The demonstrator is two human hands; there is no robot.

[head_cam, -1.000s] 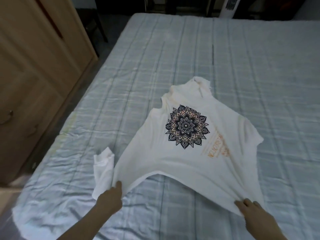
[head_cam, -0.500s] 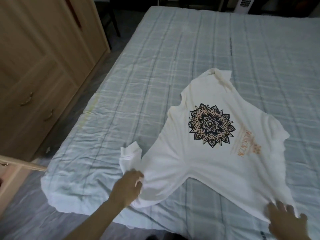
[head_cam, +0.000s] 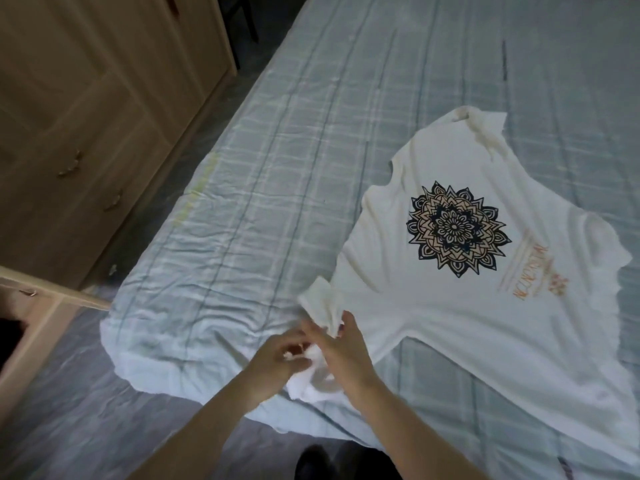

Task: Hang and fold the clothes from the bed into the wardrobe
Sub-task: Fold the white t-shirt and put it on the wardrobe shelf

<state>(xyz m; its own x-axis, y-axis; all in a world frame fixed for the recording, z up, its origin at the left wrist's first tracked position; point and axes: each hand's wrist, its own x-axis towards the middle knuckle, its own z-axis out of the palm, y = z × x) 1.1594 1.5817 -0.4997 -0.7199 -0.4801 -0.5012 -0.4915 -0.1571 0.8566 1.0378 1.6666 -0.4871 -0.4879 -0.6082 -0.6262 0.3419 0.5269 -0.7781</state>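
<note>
A white T-shirt [head_cam: 450, 306] lay spread face up on the bed [head_cam: 311, 150], near its lower edge and toward the right side of the view. A dark, round mandala print [head_cam: 457, 230] sat in the middle of the shirt's chest, with orange lettering [head_cam: 533, 278] just beside it on the right. The neck end pointed up the bed, and the hem ran off toward the bottom right corner.

Both hands met at the shirt's near left corner, where one sleeve [head_cam: 320, 303] stuck up in a small bunch. The left hand [head_cam: 277, 358] had its fingers curled around a wad of the white cloth. The right hand [head_cam: 341, 351] lay touching the same bunch, its fingers reaching forward onto the sleeve; whether they pinched the cloth or merely pressed on it could not be told, as the picture was blurred there.

The bed was covered with a pale blue checked sheet [head_cam: 207, 265], wrinkled near the corner. To the left stood a light wooden wardrobe [head_cam: 97, 116] with small handles on its drawers, well apart from the shirt. The floor [head_cam: 69, 427] showed at the bottom left.
</note>
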